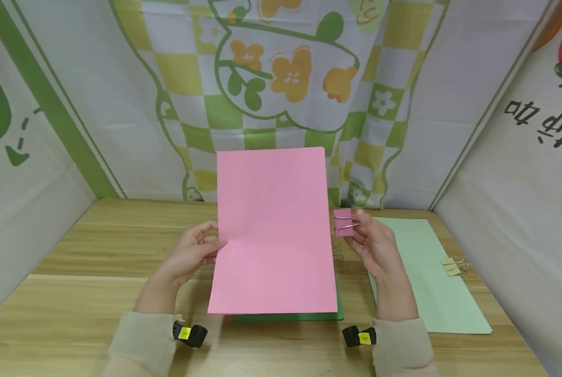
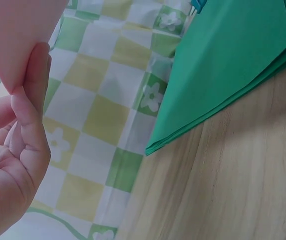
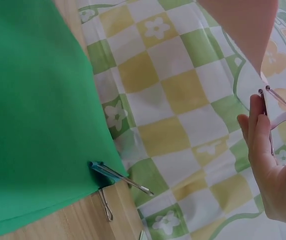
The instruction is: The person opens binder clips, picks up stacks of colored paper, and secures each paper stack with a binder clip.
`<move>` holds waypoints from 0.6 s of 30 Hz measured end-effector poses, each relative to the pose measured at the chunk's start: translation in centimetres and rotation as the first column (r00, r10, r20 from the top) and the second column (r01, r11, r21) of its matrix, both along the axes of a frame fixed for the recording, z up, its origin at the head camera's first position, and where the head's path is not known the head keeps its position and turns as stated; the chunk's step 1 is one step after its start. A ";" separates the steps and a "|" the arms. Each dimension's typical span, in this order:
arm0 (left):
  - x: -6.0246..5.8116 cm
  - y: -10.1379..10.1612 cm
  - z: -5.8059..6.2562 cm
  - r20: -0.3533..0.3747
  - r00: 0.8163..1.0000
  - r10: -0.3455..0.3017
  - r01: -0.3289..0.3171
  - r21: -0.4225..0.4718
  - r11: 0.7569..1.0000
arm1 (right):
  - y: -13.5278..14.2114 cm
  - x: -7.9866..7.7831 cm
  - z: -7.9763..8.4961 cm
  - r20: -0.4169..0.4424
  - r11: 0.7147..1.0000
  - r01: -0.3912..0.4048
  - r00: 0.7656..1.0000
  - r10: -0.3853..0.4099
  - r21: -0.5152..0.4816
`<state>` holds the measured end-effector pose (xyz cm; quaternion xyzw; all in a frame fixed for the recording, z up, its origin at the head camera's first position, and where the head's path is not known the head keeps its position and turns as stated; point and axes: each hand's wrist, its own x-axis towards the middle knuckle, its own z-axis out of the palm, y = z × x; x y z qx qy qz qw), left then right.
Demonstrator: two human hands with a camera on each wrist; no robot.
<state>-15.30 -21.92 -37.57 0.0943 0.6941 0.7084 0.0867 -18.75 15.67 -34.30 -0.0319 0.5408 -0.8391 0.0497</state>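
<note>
A stack of pink paper (image 1: 273,230) stands upright over the table, its lower edge near a green paper stack (image 1: 290,316). My left hand (image 1: 197,250) pinches the pink paper's left edge; the left wrist view shows a fingertip (image 2: 35,70) against the pink corner (image 2: 18,30). My right hand (image 1: 372,242) pinches a pink binder clip (image 1: 343,222) just right of the pink paper's right edge. In the right wrist view the clip (image 3: 277,107) sits at my fingertips. The green stack (image 3: 33,110) carries a blue binder clip (image 3: 105,172).
A light green sheet (image 1: 427,275) lies on the wooden table (image 1: 83,283) at the right, with a yellow binder clip (image 1: 452,266) on it. Patterned cloth walls (image 1: 281,78) enclose the back and sides.
</note>
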 end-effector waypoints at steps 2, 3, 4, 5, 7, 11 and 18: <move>0.0 0.0 0.0 0.002 1.000 0.004 -0.004 0.000 1.000 | -0.1 0.0 0.1 0.009 1.000 0.014 1.000 -0.014 -0.002; -0.1 0.0 0.0 0.002 1.000 0.006 -0.006 -0.001 1.000 | -0.1 0.1 0.1 0.013 1.000 0.015 1.000 -0.015 -0.004; -0.1 0.0 0.0 0.002 1.000 0.009 -0.009 0.001 1.000 | -0.1 0.0 0.1 0.016 1.000 0.014 1.000 -0.014 -0.006; -0.1 0.0 0.1 0.002 1.000 0.011 -0.011 0.003 1.000 | -0.1 0.0 0.1 0.019 1.000 0.014 1.000 -0.014 -0.009; 0.0 0.0 0.1 0.002 1.000 0.014 -0.014 0.007 1.000 | -0.2 0.1 0.1 0.024 1.000 0.010 1.000 -0.009 -0.013; 0.0 -0.2 0.1 0.004 1.000 0.017 -0.017 0.013 1.000 | -0.4 0.1 0.1 0.032 1.000 -0.008 0.999 0.008 -0.015; 0.2 -0.3 0.1 0.007 1.000 0.024 -0.024 0.007 1.000 | -1.0 0.0 -0.1 0.034 0.999 -0.032 0.999 0.032 -0.003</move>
